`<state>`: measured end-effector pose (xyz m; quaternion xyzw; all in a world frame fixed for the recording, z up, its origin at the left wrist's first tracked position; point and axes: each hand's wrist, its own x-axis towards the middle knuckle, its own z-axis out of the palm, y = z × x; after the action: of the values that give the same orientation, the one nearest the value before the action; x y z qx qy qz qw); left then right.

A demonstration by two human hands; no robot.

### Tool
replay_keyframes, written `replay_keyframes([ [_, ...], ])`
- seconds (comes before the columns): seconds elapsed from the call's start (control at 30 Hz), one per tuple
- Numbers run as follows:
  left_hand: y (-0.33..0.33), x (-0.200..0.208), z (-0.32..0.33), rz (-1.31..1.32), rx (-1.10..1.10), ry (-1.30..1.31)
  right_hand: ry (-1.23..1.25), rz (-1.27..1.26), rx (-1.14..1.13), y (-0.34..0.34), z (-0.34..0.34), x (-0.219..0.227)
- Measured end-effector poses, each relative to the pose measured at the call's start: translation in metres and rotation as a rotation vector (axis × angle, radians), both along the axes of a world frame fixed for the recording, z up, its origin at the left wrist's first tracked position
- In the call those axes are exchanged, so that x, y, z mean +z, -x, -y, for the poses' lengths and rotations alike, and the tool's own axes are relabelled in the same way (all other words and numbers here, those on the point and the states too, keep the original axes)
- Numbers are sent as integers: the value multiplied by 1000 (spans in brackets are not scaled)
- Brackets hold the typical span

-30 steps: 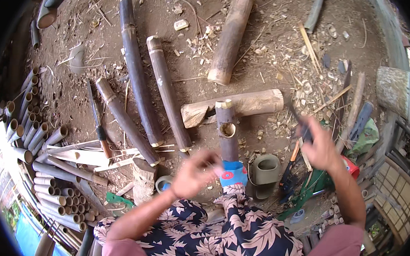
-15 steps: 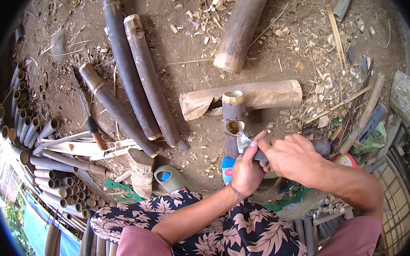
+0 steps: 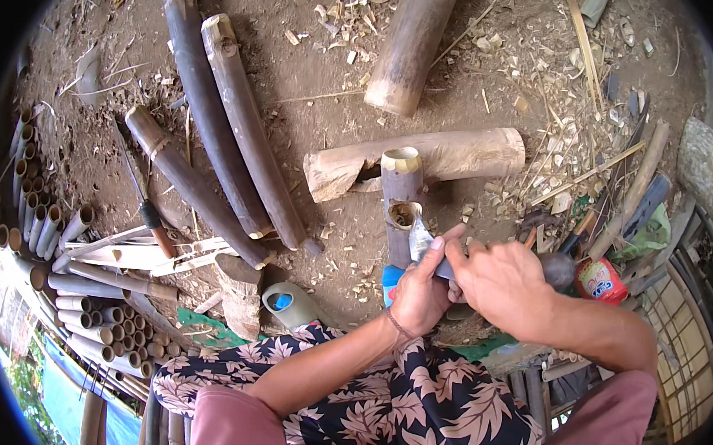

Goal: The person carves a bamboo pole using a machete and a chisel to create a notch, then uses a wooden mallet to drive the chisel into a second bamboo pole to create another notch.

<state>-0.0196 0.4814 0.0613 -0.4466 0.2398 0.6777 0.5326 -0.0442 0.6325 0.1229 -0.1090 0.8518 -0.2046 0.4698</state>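
Observation:
In front of me a short bamboo piece [image 3: 401, 184] leans across a bamboo log [image 3: 485, 157], its cut, bevelled end pointing away. A rough hole [image 3: 404, 215] is opened in its upper side. A knife-like blade [image 3: 421, 242], shiny at the tip and dark grey farther back, has its tip at the hole's near edge. My left hand [image 3: 422, 293] is closed round the blade, thumb along it. My right hand [image 3: 501, 282] is closed just behind, its fingers against the blade's dark part; the handle is hidden.
Long bamboo poles [image 3: 247, 132] lie left, beside a large knife with an orange handle [image 3: 157, 233]. Cut bamboo tubes [image 3: 109, 333] are stacked at lower left. A thick bamboo length [image 3: 414, 45] lies ahead. Wood chips and a red packet [image 3: 600, 281] are at right.
The view has shifted slightly, bringing more of the red packet into sight. Both hands stay together on the blade, whose tip remains by the hole.

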Motion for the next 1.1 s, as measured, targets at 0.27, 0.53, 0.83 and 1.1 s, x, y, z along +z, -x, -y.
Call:
replay_keyframes([
  [0.27,15,-2,33,-314,-580,269,167,153,-437,-35,35,-23],
  [0.53,49,-19,58,-840,-1144,446,279,11,-1055,-69,109,-50],
  [0.83,25,-17,1,-868,-633,271,3,-45,-529,-20,14,-20],
  [1.1,32,-4,15,-68,196,6,-2,46,249,80,27,7],
])
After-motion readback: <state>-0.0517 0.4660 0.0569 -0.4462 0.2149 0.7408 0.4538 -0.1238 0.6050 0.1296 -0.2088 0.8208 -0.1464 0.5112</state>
